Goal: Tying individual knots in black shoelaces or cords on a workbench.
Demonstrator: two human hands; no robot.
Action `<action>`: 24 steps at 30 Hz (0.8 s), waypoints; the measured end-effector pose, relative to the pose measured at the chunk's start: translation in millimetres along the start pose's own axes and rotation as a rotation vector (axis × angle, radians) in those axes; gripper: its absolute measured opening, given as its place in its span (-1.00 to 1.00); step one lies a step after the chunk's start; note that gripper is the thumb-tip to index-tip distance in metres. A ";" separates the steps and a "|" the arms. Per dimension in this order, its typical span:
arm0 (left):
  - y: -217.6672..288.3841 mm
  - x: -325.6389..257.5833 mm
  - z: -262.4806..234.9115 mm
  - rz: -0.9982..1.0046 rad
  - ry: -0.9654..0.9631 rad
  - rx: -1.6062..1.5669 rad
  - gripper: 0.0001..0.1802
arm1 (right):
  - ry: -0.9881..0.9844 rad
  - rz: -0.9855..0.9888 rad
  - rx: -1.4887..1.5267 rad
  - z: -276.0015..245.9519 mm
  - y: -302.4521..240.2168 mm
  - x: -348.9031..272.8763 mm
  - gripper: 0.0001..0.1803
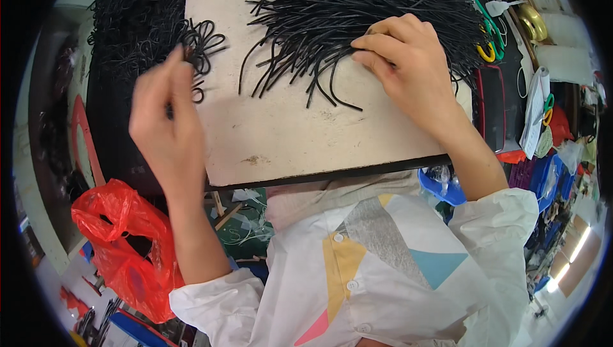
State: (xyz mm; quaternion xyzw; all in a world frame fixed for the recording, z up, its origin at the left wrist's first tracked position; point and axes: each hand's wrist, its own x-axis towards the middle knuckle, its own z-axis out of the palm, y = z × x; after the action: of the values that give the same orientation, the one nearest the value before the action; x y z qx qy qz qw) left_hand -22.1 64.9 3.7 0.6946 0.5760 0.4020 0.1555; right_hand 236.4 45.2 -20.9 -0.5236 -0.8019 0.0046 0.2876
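A thick bundle of straight, thin black cords (pixel 313 12) lies across the far part of a pale board, with several loose ends fanning toward me. My right hand (pixel 412 69) rests over the near side of this bundle, thumb and forefinger closed on a black cord at its edge. My left hand (pixel 167 101) is at the board's left edge, beside black cords bent into loops (pixel 205 44). Motion smears its fingers, so whether they hold a looped cord is unclear. A large heap of looped black cords (pixel 137 15) lies beyond it at the far left.
The pale board (pixel 287 139) sits on a black table. At the right are scissors with green and yellow handles (pixel 490 34), a dark red-edged phone-like slab (pixel 490 107) and a gold tape roll (pixel 532 23). A red plastic bag (pixel 128 245) hangs at the lower left.
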 end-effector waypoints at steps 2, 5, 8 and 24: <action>-11.6 19.3 -10.6 0.226 0.100 0.393 -0.75 | -0.042 0.050 -0.023 2.8 1.2 0.0 -0.92; -2.3 15.7 -10.5 0.276 0.160 0.385 -0.76 | -0.063 0.041 -0.047 -3.5 -1.1 2.6 -0.91; 17.2 2.6 3.0 0.317 0.025 0.205 -0.77 | 0.022 0.033 0.023 -13.0 -5.2 10.6 -0.88; 47.2 -29.6 21.9 -0.828 -0.398 -1.398 -0.85 | -0.014 0.228 0.789 -21.4 -44.5 10.5 -0.83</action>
State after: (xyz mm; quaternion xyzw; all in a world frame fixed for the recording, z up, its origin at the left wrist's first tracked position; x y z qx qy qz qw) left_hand 25.6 29.4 10.8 0.2284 0.3641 0.4470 0.7845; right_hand 206.1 27.6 15.4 -0.4586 -0.6774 0.3471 0.4587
